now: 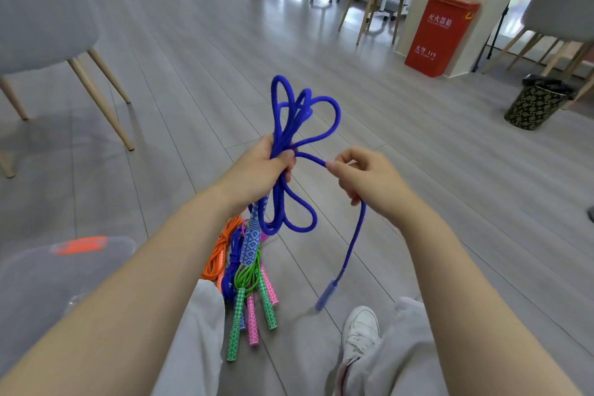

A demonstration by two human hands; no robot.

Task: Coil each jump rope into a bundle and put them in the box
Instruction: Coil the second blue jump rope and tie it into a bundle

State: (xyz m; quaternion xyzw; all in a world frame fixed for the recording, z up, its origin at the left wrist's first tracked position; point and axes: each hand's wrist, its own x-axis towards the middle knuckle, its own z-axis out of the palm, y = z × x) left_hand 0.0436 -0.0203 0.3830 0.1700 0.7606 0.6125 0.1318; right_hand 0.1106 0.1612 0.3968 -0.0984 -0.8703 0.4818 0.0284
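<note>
My left hand [261, 167] grips a folded bundle of the blue jump rope [302, 112], with loops sticking up above the fist and more hanging below, along with one blue patterned handle [251, 244]. My right hand [363, 177] pinches the loose strand coming off the bundle; the rest of that strand drops past my wrist to the second blue handle [326, 294], which dangles blurred above the floor. On the floor between my legs lie several other ropes [247, 292]: orange, green, pink and blue. A clear plastic box [48, 280] with an orange patch sits at the lower left.
Grey chairs with wooden legs stand at the left [48, 26] and at the back right. A red fire-equipment box [440, 32] leans against a pillar. A patterned waste bin [536, 103] stands at the right. My white shoe [361, 331] rests on the grey plank floor.
</note>
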